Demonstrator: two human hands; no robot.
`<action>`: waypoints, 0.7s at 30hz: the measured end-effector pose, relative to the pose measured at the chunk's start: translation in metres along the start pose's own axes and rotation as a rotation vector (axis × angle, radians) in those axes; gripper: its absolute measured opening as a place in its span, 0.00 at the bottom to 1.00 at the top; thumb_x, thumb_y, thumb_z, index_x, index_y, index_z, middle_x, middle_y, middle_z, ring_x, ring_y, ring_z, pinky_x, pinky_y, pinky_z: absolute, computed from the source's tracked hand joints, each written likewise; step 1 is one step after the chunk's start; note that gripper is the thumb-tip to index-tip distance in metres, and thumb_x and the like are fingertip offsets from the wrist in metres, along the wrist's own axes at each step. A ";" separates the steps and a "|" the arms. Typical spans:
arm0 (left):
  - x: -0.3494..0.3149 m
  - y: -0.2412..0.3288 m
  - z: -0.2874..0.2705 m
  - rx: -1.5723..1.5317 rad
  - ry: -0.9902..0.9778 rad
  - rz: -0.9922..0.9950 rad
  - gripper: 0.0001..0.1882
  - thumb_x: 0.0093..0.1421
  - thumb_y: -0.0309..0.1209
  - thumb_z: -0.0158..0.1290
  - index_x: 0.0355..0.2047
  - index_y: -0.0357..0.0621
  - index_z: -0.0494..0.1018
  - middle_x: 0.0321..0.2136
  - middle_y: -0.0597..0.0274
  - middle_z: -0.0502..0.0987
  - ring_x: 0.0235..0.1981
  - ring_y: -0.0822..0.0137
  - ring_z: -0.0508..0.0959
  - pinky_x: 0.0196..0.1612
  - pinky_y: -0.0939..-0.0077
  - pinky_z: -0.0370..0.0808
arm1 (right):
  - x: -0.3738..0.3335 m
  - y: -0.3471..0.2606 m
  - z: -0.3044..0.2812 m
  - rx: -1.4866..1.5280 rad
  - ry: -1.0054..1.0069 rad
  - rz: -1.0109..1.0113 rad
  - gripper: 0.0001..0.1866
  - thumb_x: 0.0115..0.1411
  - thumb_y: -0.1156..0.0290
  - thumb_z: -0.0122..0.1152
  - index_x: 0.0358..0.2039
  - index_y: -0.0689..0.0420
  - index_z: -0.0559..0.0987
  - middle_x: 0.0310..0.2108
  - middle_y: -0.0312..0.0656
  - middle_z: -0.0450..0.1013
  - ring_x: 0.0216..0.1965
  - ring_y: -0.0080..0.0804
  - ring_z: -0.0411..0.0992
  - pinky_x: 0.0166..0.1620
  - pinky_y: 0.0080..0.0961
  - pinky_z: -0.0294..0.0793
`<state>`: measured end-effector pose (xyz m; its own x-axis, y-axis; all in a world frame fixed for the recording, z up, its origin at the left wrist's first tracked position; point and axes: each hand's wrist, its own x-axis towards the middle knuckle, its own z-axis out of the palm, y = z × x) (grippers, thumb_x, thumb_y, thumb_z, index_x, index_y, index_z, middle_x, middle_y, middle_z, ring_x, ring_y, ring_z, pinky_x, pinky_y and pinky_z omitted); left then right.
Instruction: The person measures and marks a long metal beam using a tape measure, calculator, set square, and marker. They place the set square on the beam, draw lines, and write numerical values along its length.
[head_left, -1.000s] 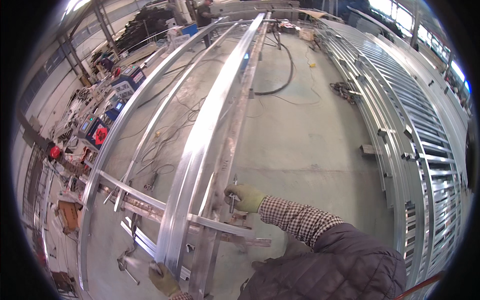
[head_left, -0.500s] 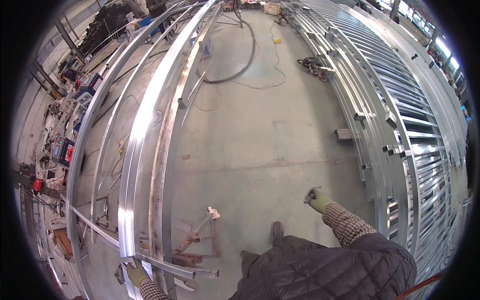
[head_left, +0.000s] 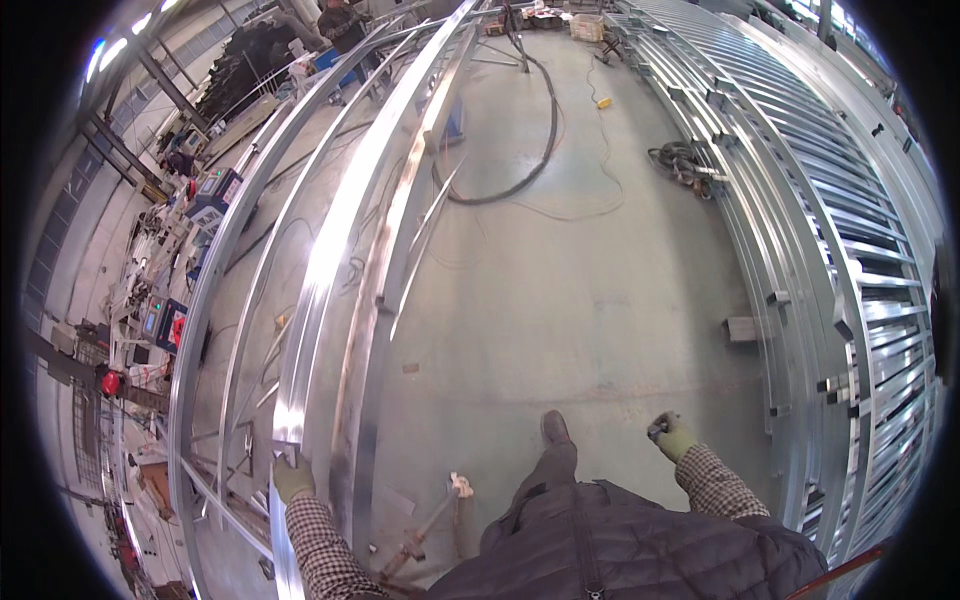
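Observation:
My left hand, in a greenish glove, is closed at the long shiny metal bar on my left. A small grey edge shows at its fingertips, across the bar; I cannot tell whether this is a separate piece. My right hand, gloved the same way, hangs over the floor ahead of my body. Its fingers are curled, with something dark at the tips that I cannot make out. Alongside the shiny bar runs a second long metal beam with a brownish face.
A rusty metal piece lies low beside the beam. Stacked silver frames line the right side, with a coiled dark cable on them. A thick hose curves across the floor ahead. Welding machines stand far left.
I have stepped forward, and the floor and frames have shifted down in view. My left hand has moved forward along the shiny bar. My right hand remains curled. A person now shows at the far left.

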<state>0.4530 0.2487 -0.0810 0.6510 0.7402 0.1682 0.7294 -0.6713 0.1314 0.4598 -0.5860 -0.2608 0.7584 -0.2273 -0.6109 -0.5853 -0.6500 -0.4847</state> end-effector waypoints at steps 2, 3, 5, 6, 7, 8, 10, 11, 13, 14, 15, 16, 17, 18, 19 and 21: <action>0.044 0.061 0.021 -0.018 -0.005 0.038 0.34 0.74 0.51 0.61 0.61 0.28 0.84 0.56 0.31 0.87 0.62 0.34 0.85 0.69 0.46 0.80 | 0.027 0.005 -0.019 0.081 0.038 0.029 0.18 0.71 0.61 0.74 0.57 0.54 0.84 0.49 0.55 0.89 0.56 0.53 0.88 0.61 0.47 0.84; 0.064 0.085 0.027 -0.007 -0.014 0.063 0.34 0.73 0.52 0.61 0.61 0.28 0.84 0.57 0.31 0.87 0.63 0.34 0.85 0.69 0.46 0.80 | 0.038 0.012 -0.028 0.059 0.059 0.039 0.19 0.70 0.62 0.75 0.57 0.54 0.84 0.48 0.54 0.89 0.55 0.53 0.88 0.61 0.47 0.85; 0.109 0.145 0.042 0.002 0.000 0.133 0.36 0.72 0.54 0.61 0.61 0.28 0.84 0.59 0.31 0.86 0.64 0.35 0.84 0.70 0.46 0.79 | 0.071 0.025 -0.051 0.049 0.117 0.105 0.21 0.68 0.63 0.78 0.57 0.55 0.84 0.47 0.54 0.89 0.54 0.52 0.88 0.60 0.46 0.85; 0.131 0.176 0.047 -0.005 -0.038 0.162 0.37 0.72 0.55 0.61 0.61 0.28 0.84 0.59 0.31 0.86 0.64 0.35 0.84 0.70 0.45 0.79 | 0.084 0.033 -0.058 0.063 0.143 0.168 0.22 0.67 0.63 0.79 0.57 0.55 0.84 0.47 0.54 0.89 0.54 0.52 0.88 0.59 0.45 0.85; 0.152 0.208 0.054 -0.010 -0.060 0.198 0.38 0.71 0.56 0.61 0.61 0.27 0.84 0.60 0.31 0.86 0.64 0.35 0.84 0.70 0.45 0.79 | 0.096 0.040 -0.061 0.052 0.167 0.265 0.23 0.65 0.64 0.80 0.58 0.55 0.84 0.46 0.54 0.89 0.53 0.51 0.88 0.59 0.45 0.86; 0.173 0.238 0.058 0.005 -0.105 0.203 0.39 0.71 0.57 0.61 0.61 0.27 0.84 0.60 0.31 0.85 0.64 0.35 0.84 0.69 0.44 0.79 | 0.106 0.046 -0.062 0.156 0.189 0.271 0.23 0.65 0.65 0.80 0.58 0.56 0.84 0.45 0.54 0.89 0.52 0.49 0.89 0.57 0.44 0.86; 0.210 0.299 0.069 -0.062 -0.154 0.250 0.40 0.70 0.58 0.60 0.62 0.28 0.83 0.60 0.30 0.85 0.64 0.33 0.84 0.70 0.44 0.78 | 0.134 0.050 -0.063 0.250 0.237 0.403 0.23 0.65 0.66 0.80 0.58 0.57 0.84 0.44 0.53 0.89 0.49 0.46 0.89 0.55 0.41 0.87; 0.225 0.328 0.076 -0.084 -0.156 0.289 0.39 0.70 0.57 0.60 0.61 0.28 0.83 0.60 0.30 0.85 0.64 0.33 0.83 0.70 0.44 0.78 | 0.145 0.051 -0.061 0.310 0.242 0.421 0.22 0.67 0.68 0.78 0.59 0.58 0.83 0.43 0.51 0.89 0.43 0.39 0.90 0.50 0.38 0.88; 0.249 0.382 0.091 -0.110 -0.133 0.341 0.38 0.70 0.56 0.60 0.61 0.29 0.83 0.59 0.30 0.85 0.63 0.33 0.84 0.69 0.43 0.78 | 0.171 0.045 -0.057 0.375 0.230 0.389 0.19 0.70 0.72 0.75 0.57 0.61 0.79 0.38 0.48 0.87 0.38 0.36 0.89 0.40 0.35 0.88; 0.259 0.407 0.097 -0.115 -0.103 0.355 0.38 0.71 0.56 0.61 0.61 0.29 0.83 0.58 0.29 0.85 0.63 0.33 0.84 0.69 0.43 0.79 | 0.183 0.040 -0.055 0.385 0.218 0.428 0.17 0.71 0.74 0.73 0.56 0.62 0.77 0.36 0.46 0.85 0.35 0.35 0.89 0.36 0.34 0.88; 0.271 0.436 0.101 -0.122 -0.068 0.370 0.37 0.71 0.55 0.61 0.61 0.29 0.83 0.58 0.29 0.85 0.63 0.33 0.84 0.68 0.43 0.79 | 0.199 0.031 -0.052 0.434 0.208 0.415 0.17 0.71 0.74 0.73 0.55 0.62 0.77 0.35 0.47 0.85 0.35 0.36 0.89 0.35 0.35 0.88; 0.282 0.465 0.105 -0.116 -0.041 0.361 0.36 0.71 0.55 0.61 0.60 0.29 0.83 0.58 0.29 0.85 0.63 0.34 0.84 0.68 0.43 0.79 | 0.219 0.019 -0.051 0.473 0.197 0.433 0.17 0.71 0.74 0.73 0.55 0.62 0.76 0.35 0.47 0.85 0.34 0.37 0.89 0.34 0.36 0.88; 0.292 0.490 0.106 -0.104 -0.075 0.343 0.38 0.71 0.55 0.62 0.62 0.28 0.83 0.59 0.29 0.86 0.64 0.34 0.84 0.69 0.45 0.79 | 0.240 0.007 -0.053 0.493 0.186 0.505 0.17 0.71 0.74 0.73 0.54 0.62 0.75 0.34 0.47 0.85 0.34 0.38 0.89 0.34 0.37 0.88; 0.301 0.512 0.105 -0.079 -0.115 0.298 0.40 0.71 0.56 0.62 0.64 0.28 0.82 0.60 0.29 0.86 0.65 0.35 0.84 0.70 0.47 0.79 | 0.262 -0.007 -0.060 0.493 0.155 0.469 0.17 0.72 0.72 0.73 0.55 0.62 0.76 0.35 0.48 0.85 0.34 0.38 0.89 0.34 0.36 0.87; 0.311 0.532 0.104 -0.075 -0.121 0.276 0.42 0.71 0.57 0.63 0.66 0.27 0.81 0.61 0.29 0.86 0.66 0.36 0.84 0.71 0.49 0.79 | 0.283 -0.022 -0.070 0.477 0.130 0.483 0.18 0.72 0.70 0.73 0.55 0.62 0.76 0.36 0.48 0.85 0.34 0.37 0.89 0.34 0.36 0.86; 0.330 0.566 0.103 -0.048 -0.134 0.209 0.42 0.71 0.58 0.61 0.69 0.31 0.81 0.64 0.29 0.84 0.69 0.37 0.83 0.72 0.49 0.78 | 0.332 -0.060 -0.094 0.464 0.094 0.511 0.19 0.72 0.66 0.75 0.54 0.61 0.77 0.34 0.48 0.87 0.33 0.35 0.88 0.34 0.35 0.86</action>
<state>1.1017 0.1168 -0.0515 0.8109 0.5814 0.0660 0.5674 -0.8089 0.1541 0.7737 -0.6905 -0.3762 0.3645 -0.4976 -0.7871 -0.9217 -0.0720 -0.3812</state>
